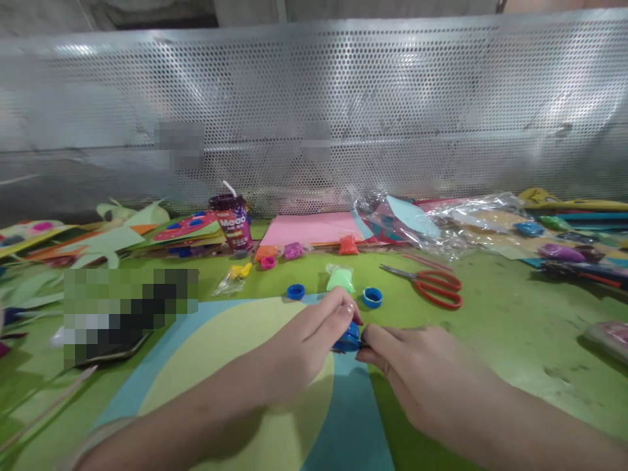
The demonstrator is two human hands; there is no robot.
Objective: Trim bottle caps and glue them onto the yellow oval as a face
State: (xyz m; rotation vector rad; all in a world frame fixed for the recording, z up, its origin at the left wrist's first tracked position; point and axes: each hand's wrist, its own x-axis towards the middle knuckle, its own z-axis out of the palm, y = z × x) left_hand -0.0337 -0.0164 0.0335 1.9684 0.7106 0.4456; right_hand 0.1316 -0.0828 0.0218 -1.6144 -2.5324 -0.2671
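My left hand (314, 340) and my right hand (412, 363) meet over a blue sheet of paper (343, 418) on the green table. Both pinch a small blue lump of clay (349, 337) between their fingertips. A light green oval of paper (230, 360) lies on the blue sheet under my left forearm. Just beyond my hands lie two blue bottle caps (296, 292) (372, 297) and a small bag of light green clay (340, 279).
Red-handled scissors (432, 286) lie to the right of the caps. A dark drink cup with a straw (234, 222) stands at the back, beside a pink paper pad (314, 229). Small clay packets, cut paper shapes and plastic bags line the perforated metal wall (314, 104).
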